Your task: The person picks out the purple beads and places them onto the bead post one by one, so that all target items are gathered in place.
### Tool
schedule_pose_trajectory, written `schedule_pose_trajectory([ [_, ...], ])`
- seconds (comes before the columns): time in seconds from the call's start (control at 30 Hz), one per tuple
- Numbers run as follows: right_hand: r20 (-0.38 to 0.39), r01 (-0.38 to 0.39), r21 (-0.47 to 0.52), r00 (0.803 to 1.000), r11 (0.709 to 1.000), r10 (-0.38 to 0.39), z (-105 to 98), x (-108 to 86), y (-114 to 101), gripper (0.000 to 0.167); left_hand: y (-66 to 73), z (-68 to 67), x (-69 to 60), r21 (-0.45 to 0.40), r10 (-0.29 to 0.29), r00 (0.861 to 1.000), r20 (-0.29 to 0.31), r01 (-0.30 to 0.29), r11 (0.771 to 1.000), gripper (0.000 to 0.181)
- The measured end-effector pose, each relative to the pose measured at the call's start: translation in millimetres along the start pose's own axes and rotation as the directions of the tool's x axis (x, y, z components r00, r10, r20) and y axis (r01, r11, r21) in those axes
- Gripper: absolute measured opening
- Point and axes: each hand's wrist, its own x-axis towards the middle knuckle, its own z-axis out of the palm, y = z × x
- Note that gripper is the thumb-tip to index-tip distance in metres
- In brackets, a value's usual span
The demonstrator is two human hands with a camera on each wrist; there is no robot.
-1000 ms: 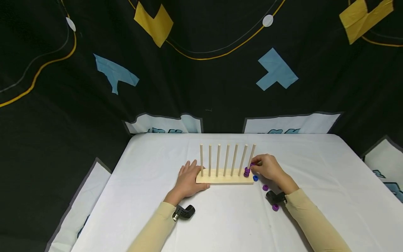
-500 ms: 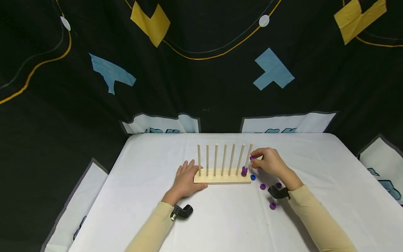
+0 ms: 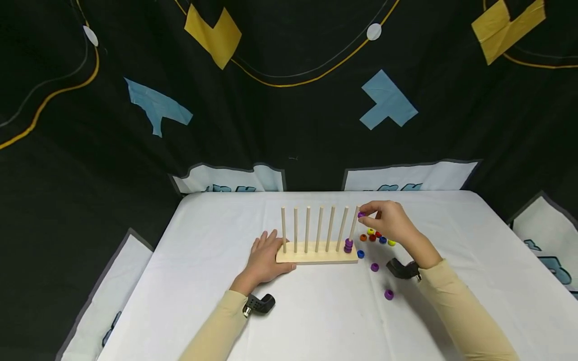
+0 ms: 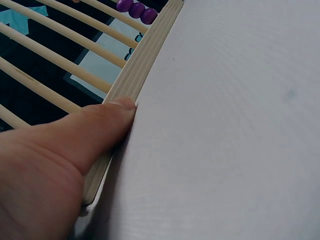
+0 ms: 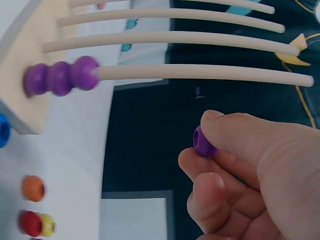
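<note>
A wooden peg stand (image 3: 316,254) with several upright rods stands on the white-covered table. My left hand (image 3: 265,256) grips its left end, thumb (image 4: 107,122) along the front edge; the other fingers lie toward the back. Several purple beads (image 3: 348,245) are stacked low on the rightmost rod (image 5: 200,73). My right hand (image 3: 389,220) pinches one purple bead (image 5: 202,142) between thumb and fingers. It is near that rod's upper end, with a gap between bead and rod in the right wrist view.
Right of the stand lie a blue bead (image 3: 360,254), an orange bead (image 3: 363,237) and several red, yellow and blue beads. Two loose purple beads, a nearer one (image 3: 389,295) and a farther one (image 3: 375,267), lie toward the front. A dark curtain (image 3: 293,125) hangs behind the table.
My right hand has risen with the purple bead from beside the stack toward the rod's upper end, uncovering the coloured beads beneath. The left hand keeps its hold on the stand.
</note>
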Motion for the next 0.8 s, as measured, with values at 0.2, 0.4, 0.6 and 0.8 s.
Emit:
schedule_pose_trajectory([
  [0.2, -0.039, 0.042, -0.009, 0.998, 0.999, -0.042, -14, 1.9, -7, 0.021, -0.1, 0.5, 0.9, 0.007, 0.002, 1.000, 0.006, -0.002, 1.000, 0.072],
  [0.4, -0.066, 0.048, -0.008, 0.997, 0.999, -0.049, -25, 1.8, -16, 0.020, -0.5, 1.1, 1.7, 0.012, 0.004, 1.000, 0.007, -0.004, 1.000, 0.072],
  [0.6, -0.084, 0.057, -0.012, 0.995, 0.998, -0.058, -31, 1.0, -24, 0.021, -0.8, 0.5, 1.4, 0.007, 0.002, 1.000, 0.002, -0.002, 1.000, 0.072],
  [0.8, -0.099, 0.065, -0.010, 0.993, 0.998, -0.066, -35, 0.2, -29, 0.020, -0.7, 0.6, 1.1, 0.004, 0.006, 1.000, -0.007, -0.006, 1.000, 0.071],
])
